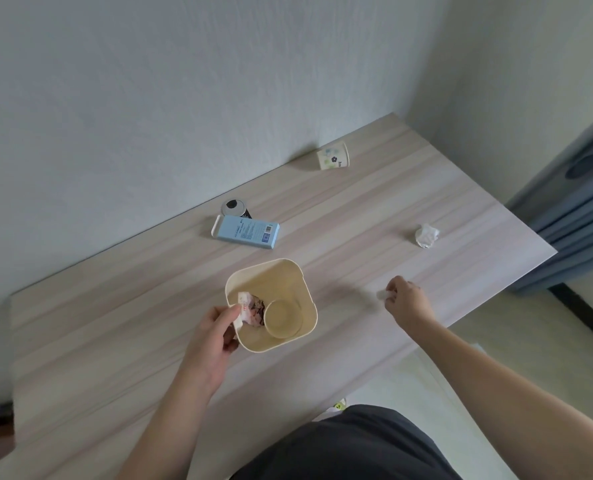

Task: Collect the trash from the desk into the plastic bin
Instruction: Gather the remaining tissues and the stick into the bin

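The left hand [215,329] pinches a crumpled printed wrapper [250,309] over the rounded-square cream plastic bin [307,289] on the wood-grain table [115,341]. The right hand [404,297] is clenched on a small white scrap [382,294]. A crumpled tissue [426,235], a paper cup [333,155] and a blue box [246,232] lie apart.

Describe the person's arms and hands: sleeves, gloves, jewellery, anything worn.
Both forearms are bare, with no sleeves in view. The left hand and right hand wear no gloves; no rings, watch or bracelets show. The only clothing visible is a dark garment on the body below.
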`<state>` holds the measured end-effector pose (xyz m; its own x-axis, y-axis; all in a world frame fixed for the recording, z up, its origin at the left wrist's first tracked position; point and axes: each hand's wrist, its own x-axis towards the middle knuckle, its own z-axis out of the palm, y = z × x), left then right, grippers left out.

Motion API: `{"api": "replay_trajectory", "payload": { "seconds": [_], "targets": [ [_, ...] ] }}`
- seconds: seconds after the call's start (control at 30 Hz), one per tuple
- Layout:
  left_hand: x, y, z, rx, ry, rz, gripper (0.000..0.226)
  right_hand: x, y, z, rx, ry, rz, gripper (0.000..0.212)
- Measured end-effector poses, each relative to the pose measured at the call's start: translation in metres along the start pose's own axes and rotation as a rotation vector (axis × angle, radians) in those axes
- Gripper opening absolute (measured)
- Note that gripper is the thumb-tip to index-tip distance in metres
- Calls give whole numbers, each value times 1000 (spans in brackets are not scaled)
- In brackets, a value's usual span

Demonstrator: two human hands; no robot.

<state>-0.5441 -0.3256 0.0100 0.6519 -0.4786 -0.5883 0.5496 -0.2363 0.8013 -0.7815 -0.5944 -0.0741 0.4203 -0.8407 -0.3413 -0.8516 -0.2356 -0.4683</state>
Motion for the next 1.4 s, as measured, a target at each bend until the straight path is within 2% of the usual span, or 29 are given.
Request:
{"api": "replay_trajectory", "payload": {
  "seconds": [0.13, 0.23, 0.33, 0.43, 0.5, 0.63, 0.87, 1.03, 1.13, 1.3, 1.4],
  "targets": [
    [-8, -1, -9, 23, -12, 17, 17, -17, -39, -14, 215, 107, -184, 12],
    [-15, -2, -20, 22, -30, 24, 26, -37, -82, -30, 348, 174, -365, 12],
    [-21, -2, -37, 39, -48, 26, 25, -72, -131, -37, 415, 227, -545, 14],
    [-23, -1, -50, 23, -67, 35, 21, -115, -173, -30, 438, 135, -723, 11],
    [-24, -2, -57, 4, -65, 53, 16, -139, -194, -19, 400, 19, -757, 16],
    [-33, 2, -70, -7, -89, 90, 18, -171, -227, 15, 211, -163, -738, 13],
    [-53, 17, -91, -24, -147, 144, 25, -184, -269, 45, -45, -321, -475, 22],
    [-60, 19, -96, -5, -173, 149, 19, -192, -285, 51, -132, -418, -425, 19],
    [-63, 19, -100, -4, -188, 146, 19, -196, -291, 54, -215, -460, -431, 25],
    [-64, 18, -109, -31, -220, 111, 24, -203, -286, 47, 55, -441, -329, 27],
    [-61, 16, -112, -26, -231, 91, 30, -205, -279, 39, 81, -385, -347, 26]
  ]
}}
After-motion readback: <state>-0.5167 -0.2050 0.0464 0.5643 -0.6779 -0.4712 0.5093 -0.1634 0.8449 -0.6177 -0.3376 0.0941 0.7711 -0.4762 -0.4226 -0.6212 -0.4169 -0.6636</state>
